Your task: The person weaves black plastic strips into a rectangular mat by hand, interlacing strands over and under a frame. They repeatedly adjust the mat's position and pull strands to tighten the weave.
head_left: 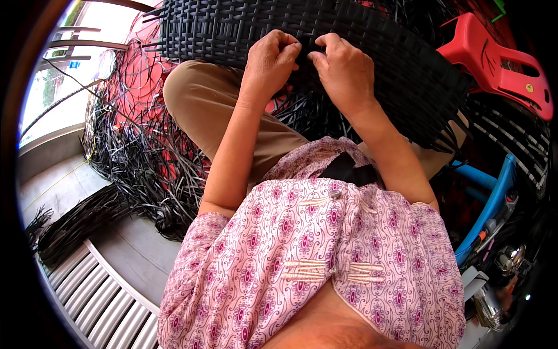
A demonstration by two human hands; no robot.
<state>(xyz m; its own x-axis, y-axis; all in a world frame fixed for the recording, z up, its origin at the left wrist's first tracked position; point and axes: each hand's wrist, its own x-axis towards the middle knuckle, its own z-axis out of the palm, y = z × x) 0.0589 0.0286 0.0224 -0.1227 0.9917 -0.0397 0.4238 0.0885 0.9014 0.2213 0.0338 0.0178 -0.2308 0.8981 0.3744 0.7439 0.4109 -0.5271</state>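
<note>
A large black woven panel (232, 29) of flat plastic strips lies across my knees and spans the top of the view. My left hand (272, 61) is closed at the panel's near edge, thumb pressed against curled fingers. Just to its right, my right hand (346, 70) is closed in a similar pinch, with a small gap between the two. Whatever the fingertips hold is lost against the dark weave. Loose strip ends (152, 47) stick out at the panel's left side, and more hang at its lower right.
Tangled black strips (145, 168) cover the red floor on the left, beside a tied bundle (81, 224). A slatted white piece (104, 291) lies lower left. To the right are a red plastic stool (488, 58), a blue frame (488, 209) and metal items (511, 259).
</note>
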